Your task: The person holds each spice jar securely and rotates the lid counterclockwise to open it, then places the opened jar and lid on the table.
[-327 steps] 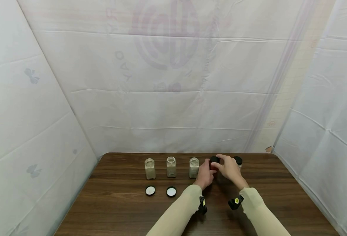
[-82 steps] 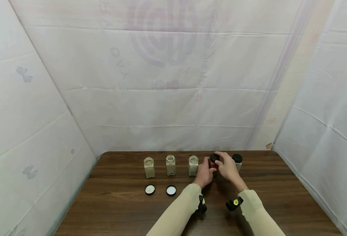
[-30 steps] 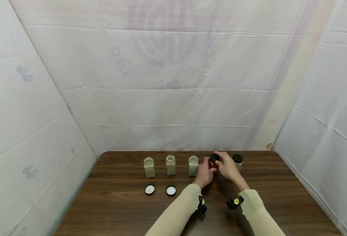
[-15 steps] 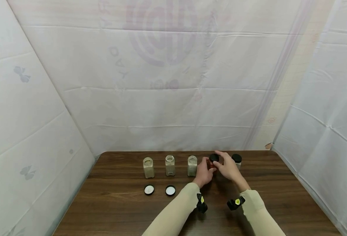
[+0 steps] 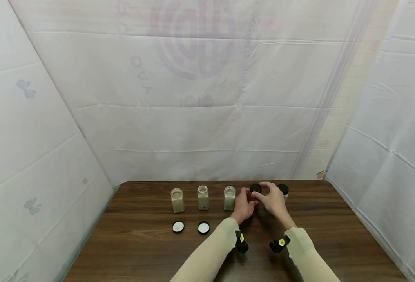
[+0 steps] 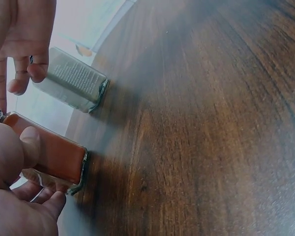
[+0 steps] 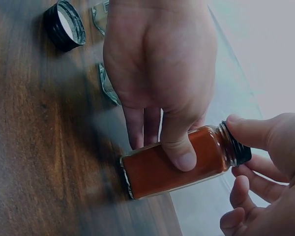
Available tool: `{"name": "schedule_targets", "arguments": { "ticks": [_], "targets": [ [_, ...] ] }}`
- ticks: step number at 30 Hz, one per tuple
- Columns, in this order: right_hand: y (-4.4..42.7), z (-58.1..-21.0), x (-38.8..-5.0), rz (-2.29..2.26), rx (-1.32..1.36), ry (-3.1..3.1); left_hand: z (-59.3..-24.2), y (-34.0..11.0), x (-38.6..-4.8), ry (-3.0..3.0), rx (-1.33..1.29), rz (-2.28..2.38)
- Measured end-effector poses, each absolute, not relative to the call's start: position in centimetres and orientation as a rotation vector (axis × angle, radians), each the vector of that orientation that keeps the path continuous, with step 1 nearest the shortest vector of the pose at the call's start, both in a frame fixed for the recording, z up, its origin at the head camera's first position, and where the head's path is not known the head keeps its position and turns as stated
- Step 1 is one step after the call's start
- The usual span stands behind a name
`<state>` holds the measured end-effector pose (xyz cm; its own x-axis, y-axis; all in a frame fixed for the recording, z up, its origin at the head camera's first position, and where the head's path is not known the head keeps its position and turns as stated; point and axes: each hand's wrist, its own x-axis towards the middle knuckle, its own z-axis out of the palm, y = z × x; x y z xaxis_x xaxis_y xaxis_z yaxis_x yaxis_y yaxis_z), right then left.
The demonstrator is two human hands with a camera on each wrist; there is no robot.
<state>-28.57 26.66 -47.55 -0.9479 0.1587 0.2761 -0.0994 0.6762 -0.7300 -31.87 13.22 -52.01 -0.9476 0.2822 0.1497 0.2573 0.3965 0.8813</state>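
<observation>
A square glass jar of red-orange powder (image 7: 162, 169) stands on the table, its black lid (image 5: 255, 188) on its neck. The left hand (image 5: 243, 206) grips the jar's body, thumb across the near face in the right wrist view. Thumb and fingers of the right hand (image 5: 273, 201) pinch the black lid (image 7: 240, 147) from the other side; some glass thread shows under it. Close to the right hand is another jar with a black lid (image 5: 283, 189), its pale contents partly hidden. To the left of the left hand stands a lidless jar (image 5: 229, 199) with pale contents.
Two more lidless jars (image 5: 177, 201) (image 5: 203, 198) of pale powder stand further left on the brown wooden table (image 5: 140, 250). In front of them lie two black lids (image 5: 178, 226) (image 5: 203, 227), white insides up. White sheeting (image 5: 193, 129) hangs behind the table.
The right hand's fingers have shifted slightly on the lid over the last half second. The left hand keeps its grip on the jar, and the other jars and loose lids stay where they were.
</observation>
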Motion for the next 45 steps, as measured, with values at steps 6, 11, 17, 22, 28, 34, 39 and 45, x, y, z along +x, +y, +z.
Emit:
{"name": "schedule_targets", "arguments": {
  "ticks": [6,11,17,22,28,34,39,45],
  "targets": [
    [26.50,-47.58,-28.50,1.159,-0.054,-2.567,-52.07,13.27,-31.88,2.610,0.506,1.635],
    [26.40,-47.66,-28.48,1.159,-0.014,-2.579,-52.12,13.26,-32.01,2.626,0.525,1.626],
    [26.47,-47.73,-28.77,1.139,0.058,-2.638,-52.02,13.13,-31.92,2.630,0.537,1.582],
    [26.51,-47.74,-28.95,1.175,0.072,-2.691,-51.96,13.07,-31.84,2.611,0.539,1.578],
    [26.49,-47.54,-28.79,1.184,0.092,-2.700,-51.90,13.09,-31.76,2.593,0.524,1.594],
    [26.30,-47.35,-28.40,1.221,0.104,-2.639,-51.78,13.05,-31.69,2.588,0.514,1.599],
    [26.16,-47.51,-28.47,1.180,0.019,-2.577,-51.83,13.08,-31.66,2.598,0.514,1.597],
    [25.99,-47.66,-28.54,1.167,-0.089,-2.545,-51.82,13.12,-31.63,2.591,0.519,1.613]
  ]
}}
